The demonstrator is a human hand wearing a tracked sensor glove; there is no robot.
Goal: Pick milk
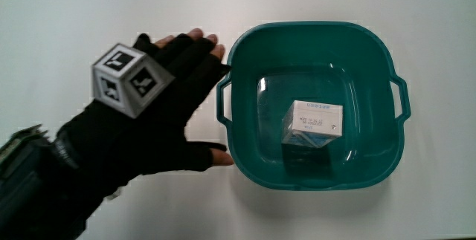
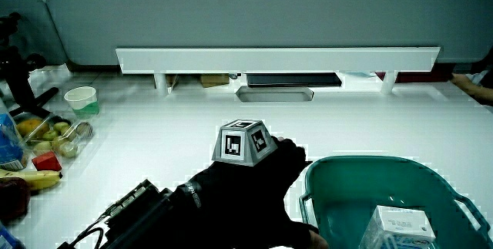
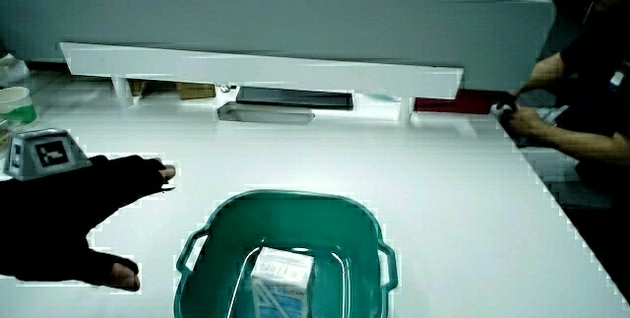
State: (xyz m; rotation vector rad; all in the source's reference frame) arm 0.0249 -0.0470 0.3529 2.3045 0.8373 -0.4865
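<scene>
The black gloved hand [image 1: 160, 102] lies flat, palm down, fingers [image 1: 195, 45] spread wide, thumb [image 1: 208, 154] out, holding nothing.

A white desk [image 2: 169, 133] is filling both side views, reflecting even overhead light. A low grey partition [image 2: 254, 18] is standing along its edge, and a long white shelf [image 2: 277, 58] on short legs is running just in front of that partition.

The hand [image 1: 160, 110] wears a black fingerless glove; a grey black-patterned cube [image 1: 128, 78] sits on its back.
</scene>
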